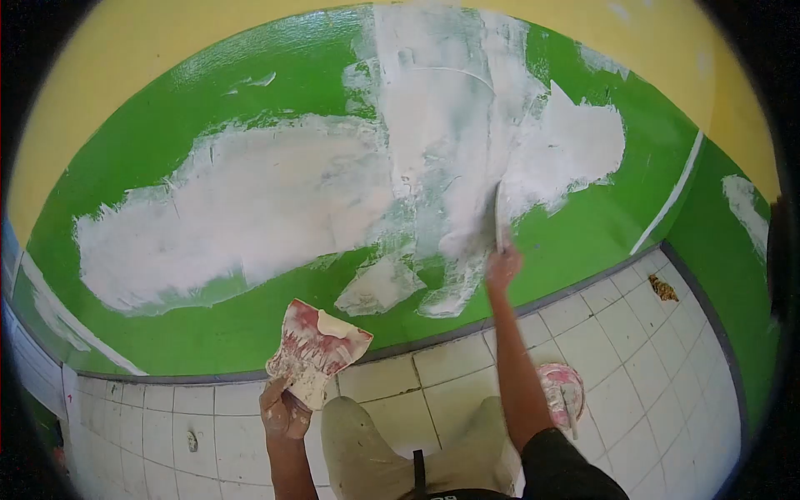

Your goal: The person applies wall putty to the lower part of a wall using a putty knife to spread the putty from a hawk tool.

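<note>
My left hand (286, 410) is closed around the lower end of a red, putty-smeared spreader (321, 337), held in front of the wall's foot. Cream putty coats its handle end and one corner. Raised to the wall, my right hand (503, 267) grips a putty knife (500, 212), seen nearly edge-on. Its blade is at the white putty patch (450, 150), which spreads across the green wall (317, 71); whether the whole edge touches cannot be told. The right fingers are slightly blurred.
A round, pinkish putty-stained container (552, 372) stands on the white tiled floor (450, 364) by my right knee, with a light-coloured tool (570, 404) on it. A brown scrap (662, 287) lies near the right corner. Grey skirting (583, 287) edges the wall.
</note>
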`<state>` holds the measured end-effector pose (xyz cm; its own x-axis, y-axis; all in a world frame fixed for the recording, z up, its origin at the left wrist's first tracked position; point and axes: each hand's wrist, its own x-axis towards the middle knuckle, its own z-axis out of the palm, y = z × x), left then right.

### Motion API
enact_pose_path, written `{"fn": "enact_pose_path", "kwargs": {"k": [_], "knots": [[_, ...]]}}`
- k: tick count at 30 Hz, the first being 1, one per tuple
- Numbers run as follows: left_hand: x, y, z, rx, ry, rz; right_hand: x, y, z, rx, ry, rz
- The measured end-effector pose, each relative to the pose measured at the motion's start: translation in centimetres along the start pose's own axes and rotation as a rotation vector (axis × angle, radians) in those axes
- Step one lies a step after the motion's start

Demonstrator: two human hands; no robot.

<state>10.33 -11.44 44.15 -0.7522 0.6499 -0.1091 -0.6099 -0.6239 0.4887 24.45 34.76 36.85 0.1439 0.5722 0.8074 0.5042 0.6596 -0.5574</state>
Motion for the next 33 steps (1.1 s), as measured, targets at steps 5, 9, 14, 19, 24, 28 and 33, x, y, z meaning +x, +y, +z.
{"fn": "enact_pose_path", "kwargs": {"k": [5, 9, 14, 19, 24, 28, 33], "knots": [[-0.6, 0.6, -1.8, -0.011, 0.030, 0.012, -11.8, -12.1, 3.0, 0.204, -0.018, 0.266], [-1.3, 0.9, -2.3, -0.035, 0.056, 0.021, -20.0, -16.5, 2.5, 0.415, -0.584, 0.583], [-2.0, 1.8, -3.4, -0.007, 0.010, 0.033, -13.2, -9.6, 1.6, 0.807, -0.158, 0.844], [-2.3, 1.8, -4.1, -0.017, 0.013, 0.015, 13.8, -4.1, -7.5, 0.684, -0.056, 0.453], [-2.1, 1.2, -5.1, -0.050, -0.002, -0.002, 25.7, -6.5, -6.1, 0.923, -0.347, 0.467], [-2.3, 1.3, -5.6, -0.070, -0.014, -0.020, 28.7, -10.4, 0.8, 0.308, -0.062, 0.154], [-3.1, 1.5, -4.1, -0.053, -0.027, -0.003, 18.3, -27.1, -2.8, 0.010, -0.176, -0.256]]}}
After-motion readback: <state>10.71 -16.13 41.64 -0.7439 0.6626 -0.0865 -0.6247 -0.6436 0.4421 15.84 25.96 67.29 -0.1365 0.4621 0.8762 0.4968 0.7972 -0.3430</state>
